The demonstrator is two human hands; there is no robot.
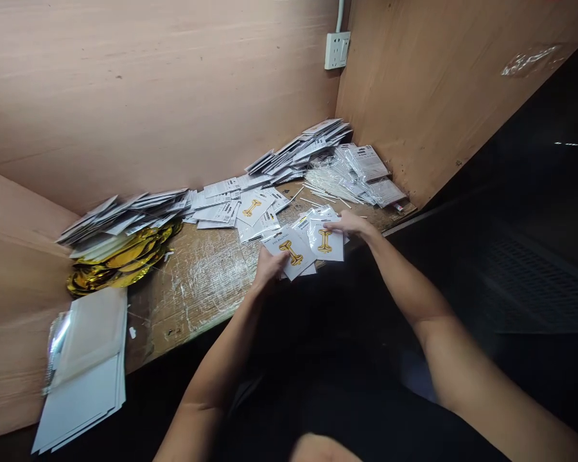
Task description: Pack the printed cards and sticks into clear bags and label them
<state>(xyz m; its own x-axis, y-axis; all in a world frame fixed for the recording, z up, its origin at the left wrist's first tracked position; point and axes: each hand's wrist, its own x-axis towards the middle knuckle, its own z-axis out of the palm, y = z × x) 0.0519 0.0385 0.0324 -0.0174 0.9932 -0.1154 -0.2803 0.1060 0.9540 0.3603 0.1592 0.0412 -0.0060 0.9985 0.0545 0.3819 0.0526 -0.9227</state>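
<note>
My left hand [268, 268] is closed on the lower edge of a white card packet [290, 251] printed with a gold letter. My right hand [352, 223] rests with its fingers on top of a second white packet [326, 242] with a gold letter, beside the first. Both packets sit over the front edge of a worn wooden bench [197, 282]. More such packets [253, 208] lie fanned out just behind them.
A stack of white cards over gold foil pieces [120, 256] lies at the left. Clear bags and plain white sheets [84, 366] are at the near left. Bundles of thin clear sticks [334, 176] and more packets fill the back right corner. Wooden walls enclose the bench; a wall socket [337, 50] is above.
</note>
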